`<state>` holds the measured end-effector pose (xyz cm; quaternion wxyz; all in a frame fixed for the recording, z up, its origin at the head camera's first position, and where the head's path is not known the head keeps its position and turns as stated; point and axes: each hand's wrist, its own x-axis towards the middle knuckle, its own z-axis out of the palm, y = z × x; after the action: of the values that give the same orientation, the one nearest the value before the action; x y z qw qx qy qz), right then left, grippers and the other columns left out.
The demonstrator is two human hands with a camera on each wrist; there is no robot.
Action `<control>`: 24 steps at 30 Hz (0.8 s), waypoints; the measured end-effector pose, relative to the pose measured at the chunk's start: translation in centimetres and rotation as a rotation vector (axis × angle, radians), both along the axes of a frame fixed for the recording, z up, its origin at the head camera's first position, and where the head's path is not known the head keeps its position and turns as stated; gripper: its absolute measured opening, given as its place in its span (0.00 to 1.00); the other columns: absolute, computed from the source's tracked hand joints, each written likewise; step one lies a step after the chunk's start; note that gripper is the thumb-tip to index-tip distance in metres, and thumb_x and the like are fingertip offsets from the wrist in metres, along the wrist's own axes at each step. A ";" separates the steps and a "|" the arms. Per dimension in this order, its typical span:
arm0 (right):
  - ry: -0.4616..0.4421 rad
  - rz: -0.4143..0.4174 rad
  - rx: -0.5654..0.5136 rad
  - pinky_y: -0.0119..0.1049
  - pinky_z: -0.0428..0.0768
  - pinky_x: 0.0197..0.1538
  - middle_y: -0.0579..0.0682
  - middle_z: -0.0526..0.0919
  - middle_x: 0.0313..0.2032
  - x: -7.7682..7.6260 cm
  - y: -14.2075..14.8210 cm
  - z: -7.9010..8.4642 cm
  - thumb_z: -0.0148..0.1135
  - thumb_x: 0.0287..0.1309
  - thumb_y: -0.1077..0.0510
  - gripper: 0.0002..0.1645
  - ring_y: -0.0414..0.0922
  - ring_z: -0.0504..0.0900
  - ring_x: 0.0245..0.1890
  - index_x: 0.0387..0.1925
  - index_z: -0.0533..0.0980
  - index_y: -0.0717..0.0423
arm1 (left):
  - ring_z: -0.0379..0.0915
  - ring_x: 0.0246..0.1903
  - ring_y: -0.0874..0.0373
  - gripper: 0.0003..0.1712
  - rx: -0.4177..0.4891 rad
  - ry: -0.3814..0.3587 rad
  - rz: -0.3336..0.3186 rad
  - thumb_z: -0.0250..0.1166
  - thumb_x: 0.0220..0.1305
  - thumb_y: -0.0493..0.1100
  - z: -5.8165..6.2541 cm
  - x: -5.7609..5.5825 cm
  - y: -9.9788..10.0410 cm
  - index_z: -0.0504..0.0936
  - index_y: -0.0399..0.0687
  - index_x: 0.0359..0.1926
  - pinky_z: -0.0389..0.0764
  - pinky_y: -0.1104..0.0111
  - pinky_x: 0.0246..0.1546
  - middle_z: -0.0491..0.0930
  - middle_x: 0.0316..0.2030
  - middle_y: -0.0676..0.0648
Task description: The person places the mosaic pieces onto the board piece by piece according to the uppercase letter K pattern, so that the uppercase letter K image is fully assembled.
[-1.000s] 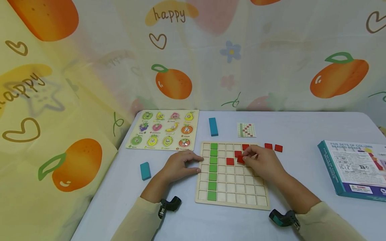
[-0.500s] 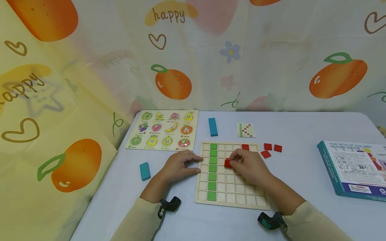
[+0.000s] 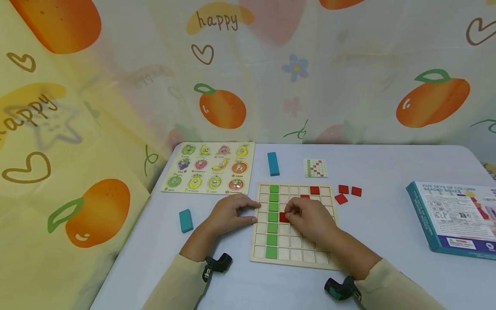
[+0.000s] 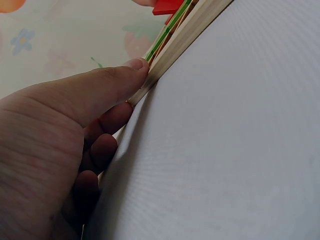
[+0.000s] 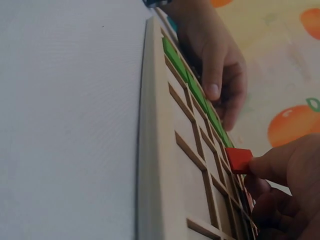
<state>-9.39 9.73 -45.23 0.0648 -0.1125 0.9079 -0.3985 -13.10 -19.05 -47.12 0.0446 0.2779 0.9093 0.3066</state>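
Note:
A square wooden grid board (image 3: pixel 296 255) lies on the table, with a column of green tiles (image 3: pixel 272 228) left of its middle. My right hand (image 3: pixel 311 219) pinches a red tile (image 3: pixel 284 217) over the cell just right of the green column. In the right wrist view that red tile (image 5: pixel 239 160) sits tilted at the grid, held between thumb and finger. Farther back on the board, red tiles (image 3: pixel 314 190) sit in cells; my right hand hides some cells. Thumb and fingers of my left hand (image 3: pixel 232 213) rest against the board's left edge, relaxed.
Several loose red tiles (image 3: pixel 343 189) lie beyond the board's right corner. A small pattern card (image 3: pixel 315 168) and a blue block (image 3: pixel 273 163) lie behind it. A fruit puzzle board (image 3: pixel 209 168) and a teal block (image 3: pixel 186 221) are leftward; a box (image 3: pixel 457 215) is at right.
My right hand has moved left and toward me across the board with the red tile, from beside the back red tiles to next to the green column. The left hand stays put.

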 end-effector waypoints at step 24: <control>0.059 0.017 0.129 0.42 0.79 0.45 0.37 0.81 0.35 0.5 -0.5 -0.1 0.75 0.62 0.54 0.07 0.41 0.78 0.38 0.43 0.88 0.45 | 0.73 0.45 0.65 0.22 -0.016 -0.021 0.014 0.80 0.63 0.53 -0.1 -0.1 0.0 0.90 0.63 0.58 0.75 0.64 0.47 0.85 0.52 0.63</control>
<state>-8.88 9.26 -45.31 0.0485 -0.1276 0.9323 -0.3349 -13.18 -19.05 -47.18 0.0542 0.2677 0.9131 0.3026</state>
